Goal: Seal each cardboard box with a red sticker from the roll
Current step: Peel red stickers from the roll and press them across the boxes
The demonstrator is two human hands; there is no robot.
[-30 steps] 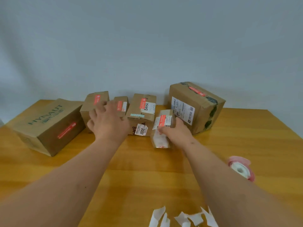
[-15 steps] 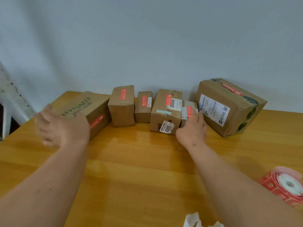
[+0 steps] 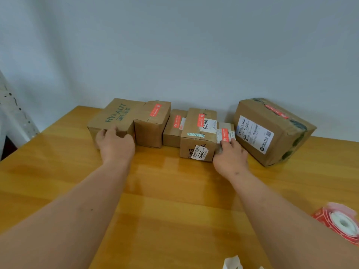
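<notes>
Several cardboard boxes stand in a row at the back of the wooden table (image 3: pixel 174 191), each with a red sticker on top. My left hand (image 3: pixel 114 142) grips the near corner of the HYNAUT box (image 3: pixel 116 115) at the left end. My right hand (image 3: pixel 230 158) holds the small labelled box (image 3: pixel 225 133), which stands between the BAHA box (image 3: pixel 198 136) and the large box (image 3: pixel 272 131) at the right end. The red sticker roll (image 3: pixel 342 224) lies on the table at the right edge, beside my right forearm.
Two more boxes (image 3: pixel 152 123) (image 3: pixel 174 127) stand between the HYNAUT box and the BAHA box. White backing paper scraps (image 3: pixel 233 263) lie at the near edge. A pale wall runs right behind the row. A gap beside the table shows at the far left.
My left hand moved forward from the left and took hold of the HYNAUT box, which now stands tight against its neighbour. The small box under my right hand now sits in the row.
</notes>
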